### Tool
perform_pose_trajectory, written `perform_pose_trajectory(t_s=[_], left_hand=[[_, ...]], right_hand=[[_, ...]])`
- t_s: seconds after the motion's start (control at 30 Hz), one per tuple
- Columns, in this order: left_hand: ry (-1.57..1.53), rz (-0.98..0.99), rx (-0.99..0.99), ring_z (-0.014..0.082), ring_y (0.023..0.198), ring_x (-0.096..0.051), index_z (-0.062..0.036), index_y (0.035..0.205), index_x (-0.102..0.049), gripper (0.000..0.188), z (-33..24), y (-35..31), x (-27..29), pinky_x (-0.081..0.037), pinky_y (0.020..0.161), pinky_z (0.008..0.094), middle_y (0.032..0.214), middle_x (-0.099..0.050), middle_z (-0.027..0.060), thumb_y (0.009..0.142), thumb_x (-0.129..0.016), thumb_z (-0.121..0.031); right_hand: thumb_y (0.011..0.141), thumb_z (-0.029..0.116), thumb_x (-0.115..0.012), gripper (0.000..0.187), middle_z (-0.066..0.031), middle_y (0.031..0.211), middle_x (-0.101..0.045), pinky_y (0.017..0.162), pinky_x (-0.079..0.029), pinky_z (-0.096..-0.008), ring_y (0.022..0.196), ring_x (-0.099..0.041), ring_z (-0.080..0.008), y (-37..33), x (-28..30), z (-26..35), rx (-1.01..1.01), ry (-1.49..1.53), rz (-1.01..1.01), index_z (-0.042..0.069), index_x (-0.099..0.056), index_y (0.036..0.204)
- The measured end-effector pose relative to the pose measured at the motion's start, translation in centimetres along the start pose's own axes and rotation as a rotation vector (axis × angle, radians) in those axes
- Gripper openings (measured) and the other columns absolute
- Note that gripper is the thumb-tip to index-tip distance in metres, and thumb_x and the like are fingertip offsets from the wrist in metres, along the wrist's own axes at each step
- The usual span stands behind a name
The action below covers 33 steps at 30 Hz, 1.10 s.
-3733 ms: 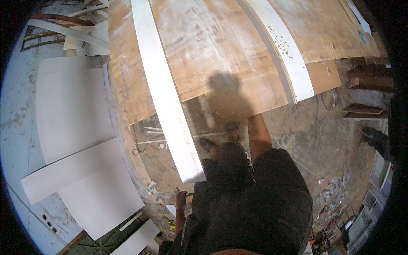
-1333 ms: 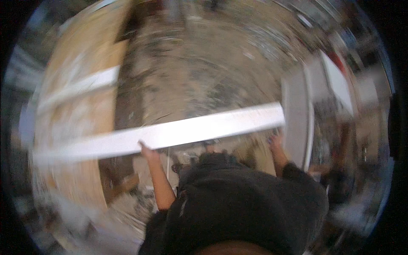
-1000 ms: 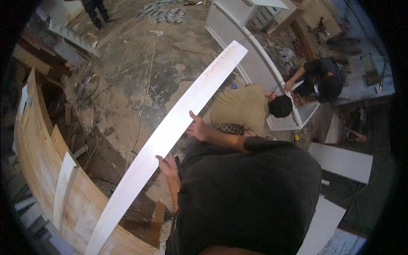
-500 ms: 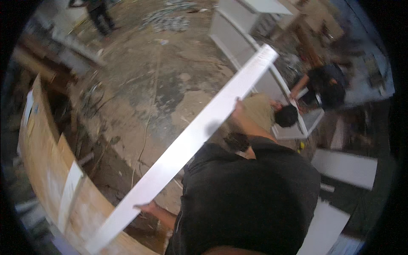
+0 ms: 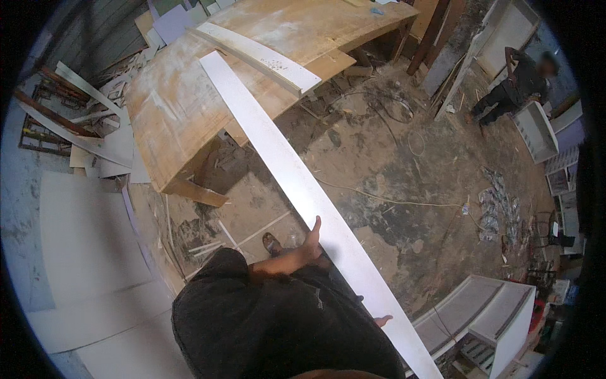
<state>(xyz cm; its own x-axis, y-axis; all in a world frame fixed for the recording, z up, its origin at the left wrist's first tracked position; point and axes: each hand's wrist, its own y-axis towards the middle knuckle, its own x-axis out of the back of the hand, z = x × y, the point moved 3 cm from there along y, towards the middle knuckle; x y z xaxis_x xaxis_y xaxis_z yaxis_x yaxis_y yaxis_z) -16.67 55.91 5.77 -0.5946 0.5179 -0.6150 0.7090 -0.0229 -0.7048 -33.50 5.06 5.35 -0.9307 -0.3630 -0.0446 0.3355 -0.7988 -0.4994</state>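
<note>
A long, narrow white board (image 5: 278, 155) slants across the head view from the upper left to the lower right. My left hand (image 5: 310, 245) grips its near edge around the middle, thumb lying on the white face and fingers hidden underneath. Farther down the same edge, my right hand (image 5: 382, 321) holds the board too; only its thumb side shows. The board's far end overlaps a large wooden table (image 5: 170, 120) in the view; whether it touches the top I cannot tell. A second white strip (image 5: 262, 58) lies on that table.
White panels (image 5: 88, 240) stand at the left, near offcuts (image 5: 104, 120). A cable (image 5: 391, 201) crosses the dirty floor. A white cabinet frame (image 5: 473, 316) lies at the lower right. Another person (image 5: 521, 85) stands at the far right, beside a drawer-like white box (image 5: 535, 132).
My view has swung left, bringing the wooden table to the front. The board has turned with me, its far end now at the table instead of near the cabinet. Both hands still grip it.
</note>
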Motion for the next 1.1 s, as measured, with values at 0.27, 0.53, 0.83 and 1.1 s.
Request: perform_pose_trajectory(t_s=[0.27,0.53,0.83,1.1], left_hand=[[0.295,-0.281,-0.153,0.0190,0.091,-0.064,-0.0064,0.113,-0.056,0.060,-2.3,2.7,0.5,-0.054,0.078,0.0370,0.099,-0.064,0.0071,0.094,-0.047,-0.063],[0.219,-0.470,-0.833,0.0271,0.131,-0.043,-0.0018,0.153,-0.002,0.090,-22.9,5.7,-2.7,-0.046,0.099,0.0416,0.148,-0.035,0.0165,0.097,-0.053,-0.048],[0.223,-0.453,-1.061,0.0350,0.143,-0.027,0.0019,0.153,-0.010,0.075,-25.5,12.9,-8.4,-0.019,0.118,0.0419,0.158,-0.020,0.0212,0.100,-0.048,-0.035],[0.554,-0.723,-1.177,0.0361,0.149,-0.008,0.0018,0.153,-0.004,0.071,-26.3,15.8,-10.4,-0.012,0.120,0.0436,0.161,-0.004,0.0220,0.101,-0.045,-0.021]], right_hand=[[0.098,0.038,-0.055,0.065,-0.0198,0.145,-0.044,0.109,-0.037,-0.0446,0.128,-0.046,-0.0339,3.8,-0.5,6.1,0.060,-0.020,-0.043,-0.003,-0.034,0.144],[0.098,0.038,-0.056,0.065,-0.0197,0.145,-0.043,0.109,-0.037,-0.0448,0.128,-0.046,-0.0340,4.0,-3.0,10.2,0.102,-0.028,-0.051,-0.003,-0.034,0.144],[0.098,0.039,-0.056,0.066,-0.0195,0.145,-0.043,0.109,-0.037,-0.0451,0.128,-0.046,-0.0341,7.4,-7.1,14.1,0.132,-0.041,-0.029,-0.003,-0.035,0.144],[0.097,0.039,-0.057,0.067,-0.0194,0.145,-0.043,0.109,-0.037,-0.0453,0.128,-0.046,-0.0341,12.1,-15.0,15.2,0.103,-0.051,0.032,-0.003,-0.035,0.144]])
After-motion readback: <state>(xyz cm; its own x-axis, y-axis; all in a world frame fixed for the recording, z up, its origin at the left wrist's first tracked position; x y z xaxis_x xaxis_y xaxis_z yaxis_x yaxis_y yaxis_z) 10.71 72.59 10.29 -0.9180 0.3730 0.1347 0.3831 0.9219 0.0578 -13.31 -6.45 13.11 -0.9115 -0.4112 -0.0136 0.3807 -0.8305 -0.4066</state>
